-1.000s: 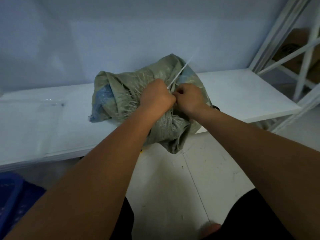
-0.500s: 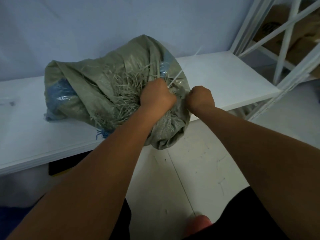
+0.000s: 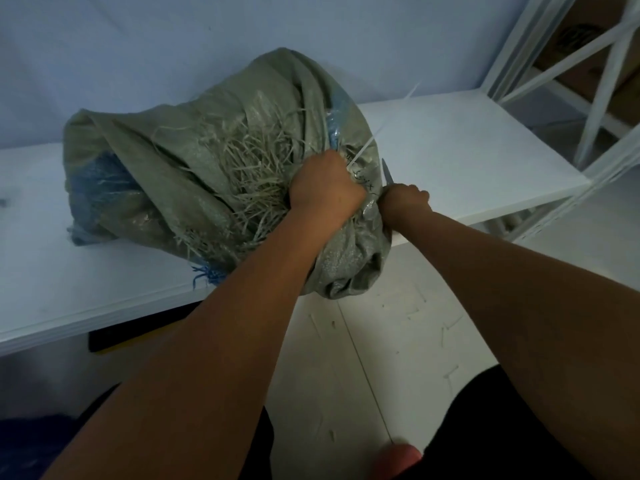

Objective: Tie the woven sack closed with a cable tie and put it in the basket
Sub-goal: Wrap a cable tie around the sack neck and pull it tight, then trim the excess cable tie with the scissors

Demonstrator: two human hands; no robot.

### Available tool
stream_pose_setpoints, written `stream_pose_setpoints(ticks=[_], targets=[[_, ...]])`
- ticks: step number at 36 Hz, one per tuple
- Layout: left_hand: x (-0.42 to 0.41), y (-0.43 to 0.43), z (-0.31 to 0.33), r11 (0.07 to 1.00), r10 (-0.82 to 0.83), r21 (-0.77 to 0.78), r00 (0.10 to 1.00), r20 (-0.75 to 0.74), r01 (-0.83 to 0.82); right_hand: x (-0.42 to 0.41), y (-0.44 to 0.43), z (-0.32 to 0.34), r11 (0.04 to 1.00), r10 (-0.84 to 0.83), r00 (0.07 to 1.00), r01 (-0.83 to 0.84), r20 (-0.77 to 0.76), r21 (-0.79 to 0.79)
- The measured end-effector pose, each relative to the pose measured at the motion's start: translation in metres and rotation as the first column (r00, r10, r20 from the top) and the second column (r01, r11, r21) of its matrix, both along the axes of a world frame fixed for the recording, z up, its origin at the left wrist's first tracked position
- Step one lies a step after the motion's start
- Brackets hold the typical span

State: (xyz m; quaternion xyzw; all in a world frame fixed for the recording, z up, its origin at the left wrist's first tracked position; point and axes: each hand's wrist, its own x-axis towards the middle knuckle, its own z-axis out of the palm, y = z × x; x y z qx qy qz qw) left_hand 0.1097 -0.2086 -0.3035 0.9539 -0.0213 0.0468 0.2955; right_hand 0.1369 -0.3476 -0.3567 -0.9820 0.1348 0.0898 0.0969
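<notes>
The grey-green woven sack [image 3: 194, 174] lies on its side on the white shelf [image 3: 450, 147], its frayed mouth bunched toward me and hanging over the front edge. My left hand [image 3: 325, 188] grips the gathered neck in a fist. A white cable tie [image 3: 377, 133] sticks up and to the right from that fist. My right hand [image 3: 403, 202] is curled just right of the neck, against the sack's fabric, and a thin grey pointed thing [image 3: 387, 171] rises from it; what it is I cannot tell. A dark blue basket [image 3: 24, 441] shows dimly at bottom left.
White shelving uprights and cross braces [image 3: 588, 98] stand at the right, with cardboard boxes [image 3: 581, 32] behind them. A blue-grey wall backs the shelf. Short white offcuts [image 3: 446, 330] litter the pale floor below. A dark object [image 3: 138, 330] lies under the shelf.
My right hand let go of the cable tie and drew to the right of the neck; a grey pointed tip now shows above it. The left hand kept its grip on the neck.
</notes>
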Motion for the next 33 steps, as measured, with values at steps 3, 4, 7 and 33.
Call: stream_pose_setpoints(ticks=[3, 4, 7, 33], targets=[[0.001, 0.001, -0.001, 1.0, -0.002, -0.004, 1.0, 0.01, 0.002, 0.007, -0.002, -0.003, 0.999, -0.034, 0.999, 0.034, -0.003, 0.021], [0.001, 0.001, -0.001, 1.0, -0.002, -0.008, 1.0, 0.011, 0.002, 0.007, -0.002, -0.003, 0.999, -0.031, 1.0, 0.031, -0.001, 0.02], [-0.001, 0.002, -0.001, 1.0, -0.01, -0.017, 1.0, 0.006, 0.01, 0.008, 0.001, -0.001, 0.999, -0.019, 1.0, 0.02, -0.023, 0.035], [0.005, 0.005, -0.013, 0.997, -0.009, -0.076, 0.997, -0.082, 0.003, 0.013, 0.028, 0.018, 0.988, -0.136, 0.989, 0.132, 0.055, 0.075]])
